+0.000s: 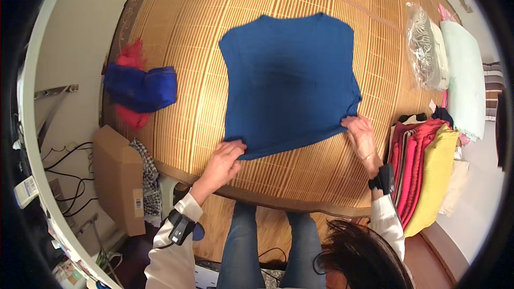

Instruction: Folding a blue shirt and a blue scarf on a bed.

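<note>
A blue sleeveless knit top (pixel 289 76) lies spread out on a bamboo mat (pixel 192 100), its neckline pointing away from me. My left hand (pixel 225 160) pinches the near left corner of the hem between thumb and fingers. At the near right corner, my right hand (pixel 360 134) grips the edge of the fabric. The hem runs at a slant between the hands, with the left corner nearer to me. Small folds show along the top's right side, just above my right hand.
Folded blue cloth (pixel 140 88) lies over red cloth (pixel 130 54) at left. A cardboard box (pixel 120 180) stands by the near left edge. At right are a stack of folded clothes (pixel 427 168), a clear plastic bag (pixel 425 48) and a pale green folded cloth (pixel 464 76).
</note>
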`<state>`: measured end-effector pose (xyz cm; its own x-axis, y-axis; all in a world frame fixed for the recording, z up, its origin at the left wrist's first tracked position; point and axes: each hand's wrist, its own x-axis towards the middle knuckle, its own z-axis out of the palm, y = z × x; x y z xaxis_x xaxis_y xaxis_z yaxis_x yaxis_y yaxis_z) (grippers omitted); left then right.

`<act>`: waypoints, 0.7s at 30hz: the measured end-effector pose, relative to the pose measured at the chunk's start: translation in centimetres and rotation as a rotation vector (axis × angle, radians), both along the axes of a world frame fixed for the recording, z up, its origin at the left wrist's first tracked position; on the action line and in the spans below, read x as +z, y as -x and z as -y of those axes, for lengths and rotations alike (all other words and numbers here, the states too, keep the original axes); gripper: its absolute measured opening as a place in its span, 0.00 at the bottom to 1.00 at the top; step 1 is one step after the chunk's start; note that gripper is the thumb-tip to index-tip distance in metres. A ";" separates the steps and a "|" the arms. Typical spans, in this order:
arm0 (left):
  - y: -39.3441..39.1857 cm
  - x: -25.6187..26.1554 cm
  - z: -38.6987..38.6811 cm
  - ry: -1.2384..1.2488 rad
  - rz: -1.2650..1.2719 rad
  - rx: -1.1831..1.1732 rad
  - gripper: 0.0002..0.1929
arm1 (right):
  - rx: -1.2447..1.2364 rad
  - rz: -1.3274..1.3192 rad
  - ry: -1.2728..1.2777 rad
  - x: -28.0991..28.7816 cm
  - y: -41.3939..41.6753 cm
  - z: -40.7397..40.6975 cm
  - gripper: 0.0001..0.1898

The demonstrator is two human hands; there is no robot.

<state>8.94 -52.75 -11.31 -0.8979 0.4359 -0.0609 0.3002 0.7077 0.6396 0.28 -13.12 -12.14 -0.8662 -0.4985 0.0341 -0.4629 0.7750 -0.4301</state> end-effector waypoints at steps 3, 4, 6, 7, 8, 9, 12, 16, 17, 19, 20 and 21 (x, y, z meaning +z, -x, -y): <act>-0.4 1.7 0.9 -0.286 0.562 0.330 0.12 | -0.041 0.149 0.067 2.3 -0.4 -0.3 0.11; 0.1 2.1 1.2 -0.297 0.654 0.414 0.11 | -0.065 0.220 0.119 3.0 -0.3 -0.4 0.11; 2.5 2.4 1.2 -0.544 0.516 0.526 0.09 | -0.122 0.331 0.193 4.0 1.4 -0.6 0.11; 4.1 2.6 1.2 -0.640 0.484 0.567 0.08 | -0.159 0.379 0.241 4.3 2.6 -0.6 0.11; 6.0 2.8 1.4 -0.713 0.509 0.625 0.07 | -0.208 0.412 0.283 4.5 4.1 -0.6 0.11; 8.2 2.9 1.6 -0.727 0.503 0.653 0.07 | -0.214 0.443 0.318 4.6 6.0 -0.7 0.12; 14.9 2.5 1.7 -0.861 0.424 0.698 0.08 | -0.262 0.513 0.357 3.8 13.4 -0.1 0.14; 22.9 -0.6 2.1 -0.868 0.484 0.726 0.10 | -0.251 0.690 0.412 1.6 22.8 0.9 0.17; 23.4 -1.6 2.0 -0.871 0.499 0.803 0.11 | -0.259 0.698 0.386 0.2 23.8 1.5 0.17; 24.0 -3.3 2.3 -0.866 0.521 0.903 0.12 | -0.438 0.489 0.497 -2.6 24.8 2.9 0.21; 23.9 -3.8 2.6 -0.827 0.534 0.882 0.12 | -0.433 0.493 0.495 -3.5 24.9 3.1 0.21; 23.7 -4.3 2.8 -0.788 0.548 0.860 0.13 | -0.439 0.511 0.528 -4.2 24.4 3.1 0.23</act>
